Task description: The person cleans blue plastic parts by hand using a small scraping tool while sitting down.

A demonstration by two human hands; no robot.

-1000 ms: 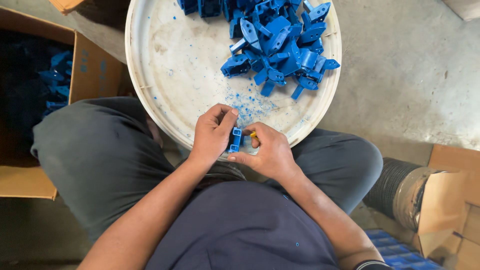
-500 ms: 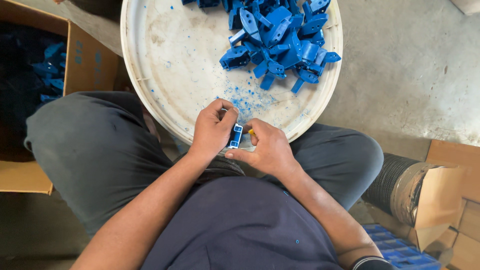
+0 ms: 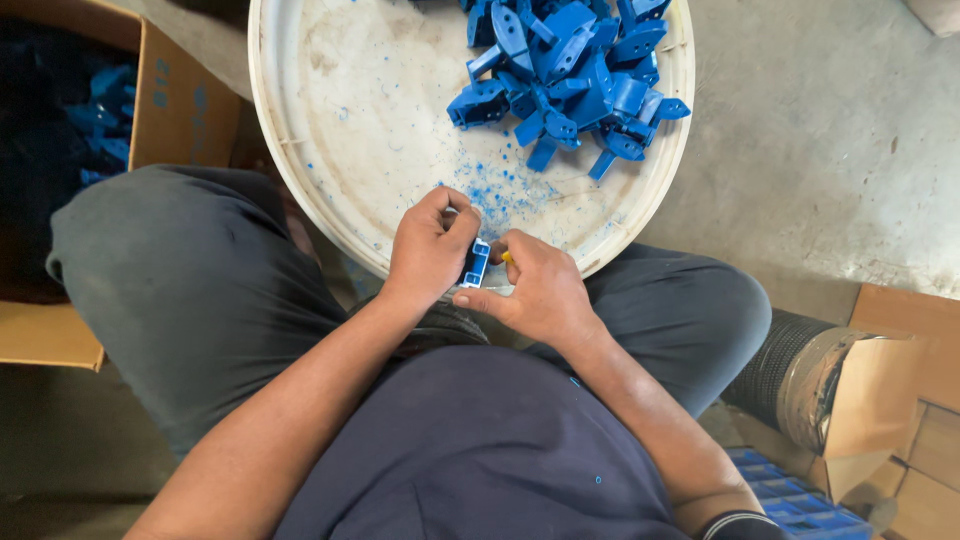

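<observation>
White round tray (image 3: 330, 150) holding heaped blue plastic parts (image 3: 570, 75), left hand (image 3: 430, 250) and right hand (image 3: 535, 295) clamped on one blue piece (image 3: 474, 264)

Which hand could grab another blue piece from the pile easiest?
Probably the right hand: the pile of blue pieces lies on its side of the white tray, while the left hand grips the blue piece.

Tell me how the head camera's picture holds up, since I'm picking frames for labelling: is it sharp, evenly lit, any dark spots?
Head view: even, soft daylight, no glare; the hands, left hand and right hand, the small blue part between them and the blue pile on the white tray look sharp; the cardboard box interior falls into deep shadow, its contents hard to read.
</observation>
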